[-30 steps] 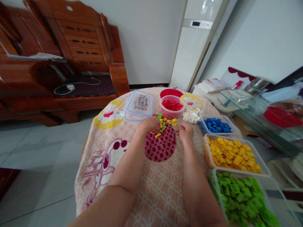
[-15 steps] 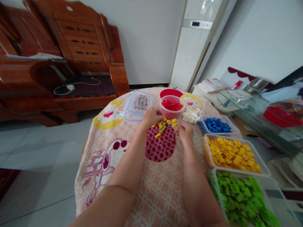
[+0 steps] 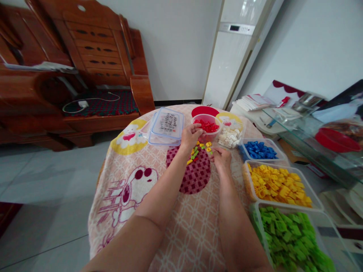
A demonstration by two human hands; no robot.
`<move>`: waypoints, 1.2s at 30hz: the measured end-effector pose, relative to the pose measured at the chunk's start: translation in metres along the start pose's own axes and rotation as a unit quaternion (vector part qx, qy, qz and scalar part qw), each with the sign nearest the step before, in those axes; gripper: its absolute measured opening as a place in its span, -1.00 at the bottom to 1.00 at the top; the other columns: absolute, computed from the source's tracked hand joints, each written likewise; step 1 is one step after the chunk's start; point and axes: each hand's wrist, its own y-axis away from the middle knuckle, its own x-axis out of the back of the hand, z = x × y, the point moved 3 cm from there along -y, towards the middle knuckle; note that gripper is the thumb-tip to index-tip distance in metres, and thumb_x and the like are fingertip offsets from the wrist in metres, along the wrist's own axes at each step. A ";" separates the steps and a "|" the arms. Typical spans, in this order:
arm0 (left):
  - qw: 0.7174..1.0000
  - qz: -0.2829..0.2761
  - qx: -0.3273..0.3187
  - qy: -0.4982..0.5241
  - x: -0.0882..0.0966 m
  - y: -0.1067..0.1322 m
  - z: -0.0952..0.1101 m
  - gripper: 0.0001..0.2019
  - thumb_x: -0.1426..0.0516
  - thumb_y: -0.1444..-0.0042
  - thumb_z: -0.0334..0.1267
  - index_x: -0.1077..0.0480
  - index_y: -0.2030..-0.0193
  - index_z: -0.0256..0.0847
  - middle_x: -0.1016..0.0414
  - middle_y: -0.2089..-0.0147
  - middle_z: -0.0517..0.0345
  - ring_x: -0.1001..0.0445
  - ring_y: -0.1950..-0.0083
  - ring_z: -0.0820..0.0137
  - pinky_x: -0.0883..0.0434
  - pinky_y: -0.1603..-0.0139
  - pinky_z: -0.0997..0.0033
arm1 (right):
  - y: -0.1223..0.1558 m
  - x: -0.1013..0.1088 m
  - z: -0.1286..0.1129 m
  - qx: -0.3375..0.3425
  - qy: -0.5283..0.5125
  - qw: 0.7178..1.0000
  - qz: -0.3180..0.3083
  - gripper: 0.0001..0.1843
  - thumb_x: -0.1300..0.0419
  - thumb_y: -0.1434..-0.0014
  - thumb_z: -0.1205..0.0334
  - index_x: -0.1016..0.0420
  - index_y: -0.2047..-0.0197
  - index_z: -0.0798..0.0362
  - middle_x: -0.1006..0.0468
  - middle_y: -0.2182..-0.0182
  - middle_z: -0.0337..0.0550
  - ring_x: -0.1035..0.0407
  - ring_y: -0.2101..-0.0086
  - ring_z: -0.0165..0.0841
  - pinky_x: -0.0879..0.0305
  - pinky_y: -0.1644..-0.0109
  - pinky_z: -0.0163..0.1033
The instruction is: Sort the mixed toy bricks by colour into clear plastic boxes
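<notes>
My left hand (image 3: 191, 136) is over the near left rim of a round clear tub (image 3: 194, 131) of red plastic bricks (image 3: 208, 126). Its fingers look slightly apart, and nothing shows between them. To the right, my right hand (image 3: 222, 157) is closed low over the cloth, fingertips together; whatever they pinch is too small to make out. Between the hands lie several small yellow bricks (image 3: 208, 144) and green bricks (image 3: 194, 155), with a red one among them. My left wrist and forearm partly cover this group.
White bricks (image 3: 229, 137) fill a container beside the red tub. Down the right side stand boxes of blue bricks (image 3: 259, 150), yellow bricks (image 3: 279, 185) and green bricks (image 3: 295, 238). Clear lids (image 3: 167, 126) lie at the back left. A glass shelf (image 3: 312, 143) is at right.
My left hand has moved right and away from me, from the loose bricks to the rim of the red-brick tub. The right hand has hardly moved.
</notes>
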 end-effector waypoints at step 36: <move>0.696 -0.244 -0.024 -0.675 0.000 0.029 0.005 -0.81 -0.24 0.11 -0.49 -0.62 0.31 -0.29 -0.63 0.29 -0.18 -0.60 0.07 0.06 -0.48 0.04 0.25 | -0.001 -0.001 0.004 0.002 0.009 1.000 0.007 -0.57 -0.07 -0.11 0.06 -0.69 0.19 0.09 -0.57 0.59 -0.18 -0.44 0.58 -0.32 -0.38 0.45 -0.27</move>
